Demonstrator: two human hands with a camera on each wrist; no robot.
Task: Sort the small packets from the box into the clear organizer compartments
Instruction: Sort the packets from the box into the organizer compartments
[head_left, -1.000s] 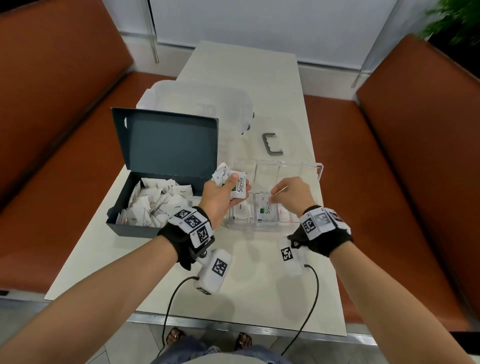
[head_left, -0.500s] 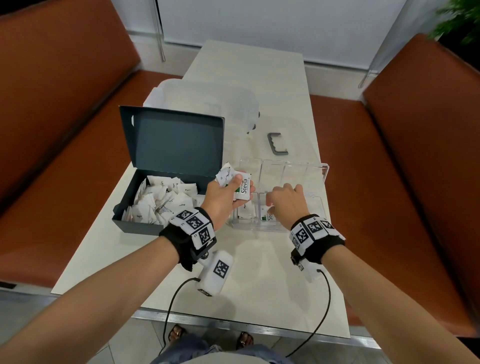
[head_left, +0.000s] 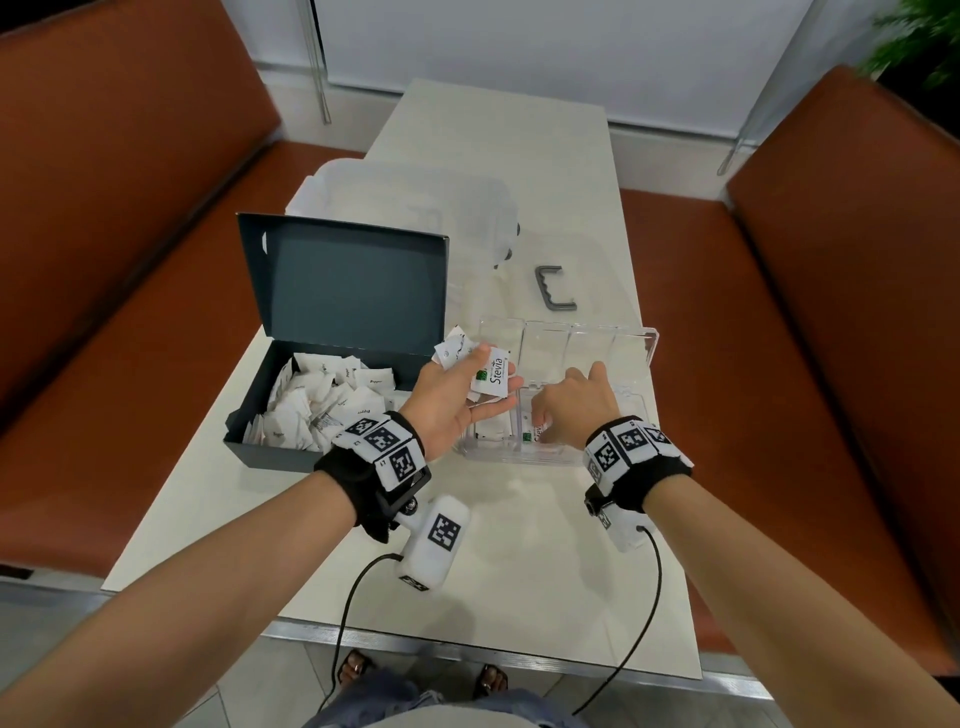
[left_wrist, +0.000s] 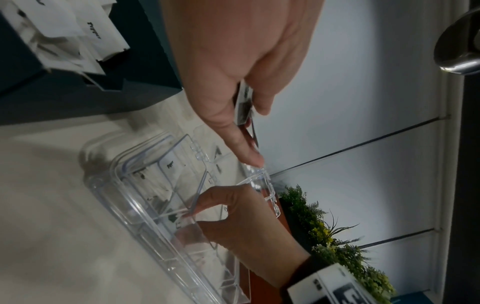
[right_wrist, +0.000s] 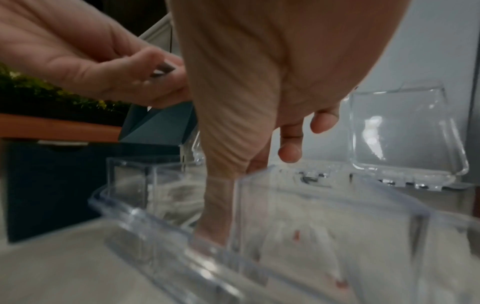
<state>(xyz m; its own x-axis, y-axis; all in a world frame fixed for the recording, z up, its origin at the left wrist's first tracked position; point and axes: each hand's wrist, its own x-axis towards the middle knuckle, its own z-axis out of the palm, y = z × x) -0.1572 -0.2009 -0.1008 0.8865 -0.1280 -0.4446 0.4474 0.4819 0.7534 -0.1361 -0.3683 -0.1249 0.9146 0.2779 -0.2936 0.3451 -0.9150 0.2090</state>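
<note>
The clear organizer sits on the bench just beside the dark box, close enough that a packet travels only a short way from one to the other; its lid stands open on the far side, leaving every compartment reachable from above. The box's own lid is propped upright behind it, and the loose packets lie heaped inside, so most of the sorting appears to be ahead.

The left hand hovers between the box and the organizer, palm up, grasping a small batch of packets between thumb and fingers, a Stevia packet uppermost; held this way the batch likely serves as a ready supply, with the printed faces turned up so each kind can be read before it is dropped.

The right hand reaches down into the organizer's near row, its thumb dipping into a compartment next to the one nearest the box, where a green-marked packet lies; whether the fingers are pinching that packet or have just let it go cannot be told from these views. The compartment nearest the box already holds white packets, and the far row looks unfilled.

A frosted plastic tub and a grey handle lie beyond the organizer, apart from the work.
</note>
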